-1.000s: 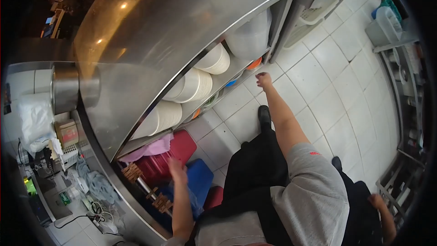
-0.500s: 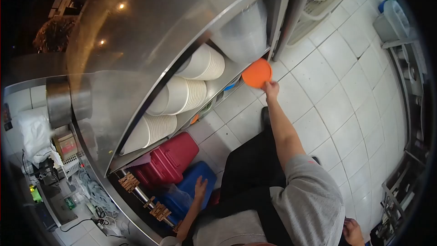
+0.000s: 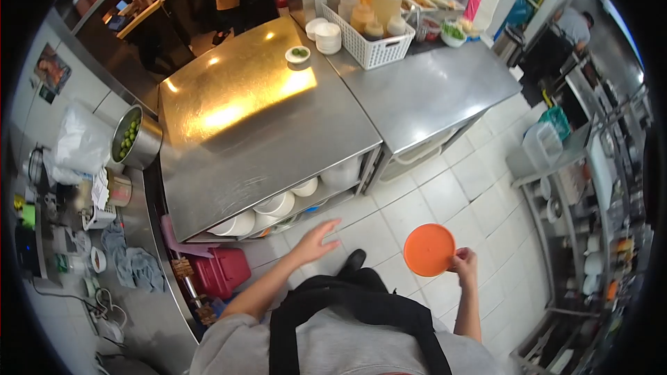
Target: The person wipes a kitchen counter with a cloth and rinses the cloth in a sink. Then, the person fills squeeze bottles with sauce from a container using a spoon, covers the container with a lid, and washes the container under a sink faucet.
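An orange disc [image 3: 426,250] is pinched at its right edge, apparently between thumb and fingers, by the right hand [image 3: 465,264], and is held to that hand's left above the tiled floor [image 3: 445,191]. The left hand [image 3: 314,244] is held empty, fingers spread, near the steel counter [image 3: 257,149].

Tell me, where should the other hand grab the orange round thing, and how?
Probably by the free left rim of the orange disc, with the open left hand coming from the left, thumb on one face and fingers on the other. It looks flat and round, and the right hand already pinches its right edge.
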Demonstrator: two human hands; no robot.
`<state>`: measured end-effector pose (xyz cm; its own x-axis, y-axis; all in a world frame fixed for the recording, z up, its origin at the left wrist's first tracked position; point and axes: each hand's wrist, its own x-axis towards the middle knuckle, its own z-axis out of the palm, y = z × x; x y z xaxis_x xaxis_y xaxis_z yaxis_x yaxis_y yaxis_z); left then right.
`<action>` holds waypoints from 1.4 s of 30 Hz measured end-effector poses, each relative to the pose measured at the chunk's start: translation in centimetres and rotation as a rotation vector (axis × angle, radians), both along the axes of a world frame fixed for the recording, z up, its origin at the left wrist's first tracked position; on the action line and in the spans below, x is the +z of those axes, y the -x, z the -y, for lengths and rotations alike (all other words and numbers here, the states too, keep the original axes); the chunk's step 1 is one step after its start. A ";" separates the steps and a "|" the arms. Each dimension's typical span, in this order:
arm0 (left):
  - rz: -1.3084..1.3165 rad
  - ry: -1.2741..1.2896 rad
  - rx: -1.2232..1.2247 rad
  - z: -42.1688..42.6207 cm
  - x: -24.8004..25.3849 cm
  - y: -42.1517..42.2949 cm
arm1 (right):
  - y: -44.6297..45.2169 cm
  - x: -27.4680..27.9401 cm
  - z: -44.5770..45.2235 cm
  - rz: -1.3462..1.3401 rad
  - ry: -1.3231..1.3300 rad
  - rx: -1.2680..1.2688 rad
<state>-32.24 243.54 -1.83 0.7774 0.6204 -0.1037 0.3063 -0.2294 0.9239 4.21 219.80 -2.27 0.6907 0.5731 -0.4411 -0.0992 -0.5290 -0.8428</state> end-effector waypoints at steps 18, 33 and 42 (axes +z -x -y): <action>0.170 -0.638 0.692 -49.6 19.8 -21.9 | -20.1 19.9 -30.4 -0.132 -0.608 0.213; -0.101 -0.684 0.247 -55.7 23.5 -23.7 | -25.8 19.3 -37.6 -0.373 -0.393 0.286; 0.057 -0.877 0.472 -52.1 34.6 -22.0 | -27.9 19.4 -39.5 -0.389 -0.395 0.437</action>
<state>-10.27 295.61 32.78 0.4207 0.7064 0.5692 0.5025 -0.7038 0.5021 32.07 259.32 17.08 0.1955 0.9302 -0.3108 -0.2806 -0.2506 -0.9265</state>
